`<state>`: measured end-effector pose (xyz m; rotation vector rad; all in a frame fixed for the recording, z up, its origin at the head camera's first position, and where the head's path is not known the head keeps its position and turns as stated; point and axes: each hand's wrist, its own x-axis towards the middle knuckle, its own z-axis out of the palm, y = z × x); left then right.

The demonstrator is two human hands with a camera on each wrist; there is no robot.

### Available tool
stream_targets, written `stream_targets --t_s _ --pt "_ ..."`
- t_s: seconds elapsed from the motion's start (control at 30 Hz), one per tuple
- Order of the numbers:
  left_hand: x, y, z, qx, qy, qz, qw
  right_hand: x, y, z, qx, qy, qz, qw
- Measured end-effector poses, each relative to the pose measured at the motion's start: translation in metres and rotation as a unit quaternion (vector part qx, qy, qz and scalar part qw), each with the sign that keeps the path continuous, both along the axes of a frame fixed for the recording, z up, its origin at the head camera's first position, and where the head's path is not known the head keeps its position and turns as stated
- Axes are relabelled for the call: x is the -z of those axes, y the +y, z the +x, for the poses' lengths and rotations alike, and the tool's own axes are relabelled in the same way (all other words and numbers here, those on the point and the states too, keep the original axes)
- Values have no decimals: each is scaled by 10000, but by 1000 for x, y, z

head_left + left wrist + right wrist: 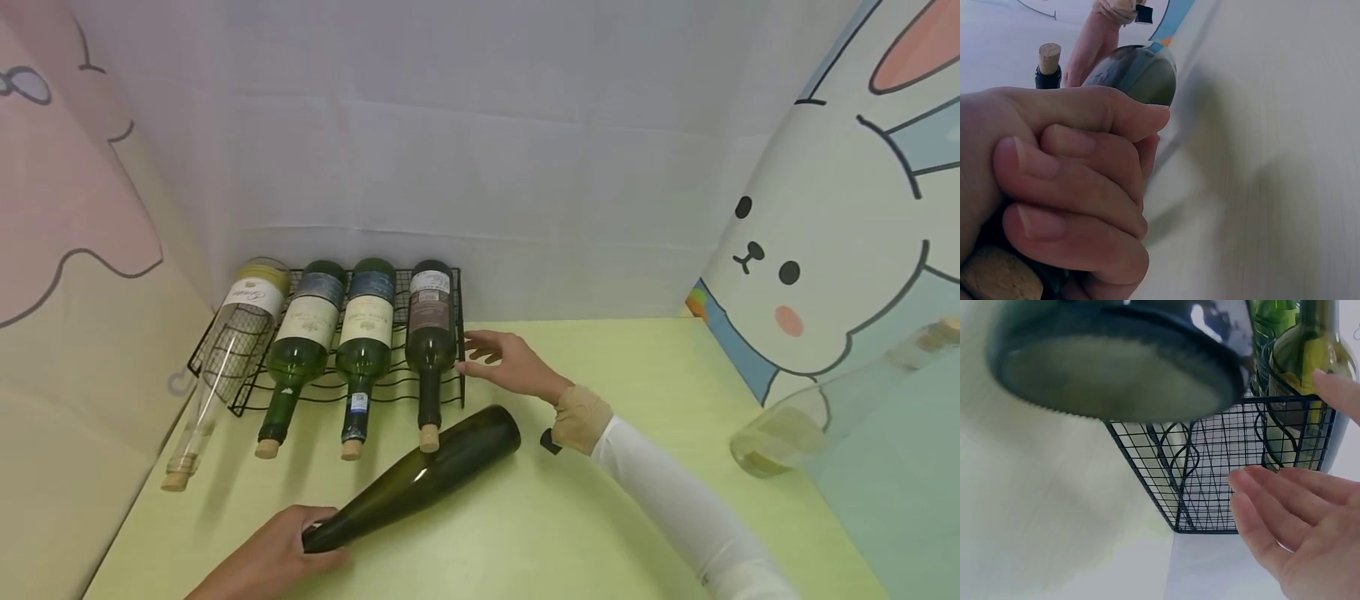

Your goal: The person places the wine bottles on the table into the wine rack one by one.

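Observation:
My left hand point(281, 542) grips the neck of a dark green wine bottle point(442, 462), its fingers curled round it. The bottle slants over the table, base up and to the right. In the left wrist view a cork point(1000, 278) shows below the curled fingers. My right hand point(513, 362) is at the right side of a black wire wine rack point(1216, 462), fingers extended and holding nothing. In the right wrist view the held bottle's base point(1116, 378) looms large before the rack. A dark labelled bottle point(431, 321) lies in the rack nearest that hand.
Two green wine bottles point(300, 325) and a clear bottle point(225, 358) also lie in the rack, corks toward me. Another clear corked bottle point(787, 429) is at the table's right side. A white curtain point(525, 167) backs the pale green table point(600, 533).

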<state>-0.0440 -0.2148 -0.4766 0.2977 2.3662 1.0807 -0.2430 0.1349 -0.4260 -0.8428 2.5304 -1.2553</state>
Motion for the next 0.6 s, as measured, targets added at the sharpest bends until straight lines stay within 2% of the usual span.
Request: stream_targets --t_s 0.17,0.27,0.4,0.5,0.6 --pt "0 -15 3 145 -337 538 9979 -2 2 0 42 -145 -133 9998" --pt "1 -23 6 126 -249 439 9986 -3 3 1 122 -264 -95 9995" --pt "4 -32 9 -10 -78 77 9999 -2 4 -1 273 -471 -152 9984" --pt "7 -38 10 -162 -145 -71 9997 -2 3 -3 266 -659 -312 9970" --pt "8 -42 13 -417 -428 -68 9982 -2 2 -2 220 -798 -387 9958"
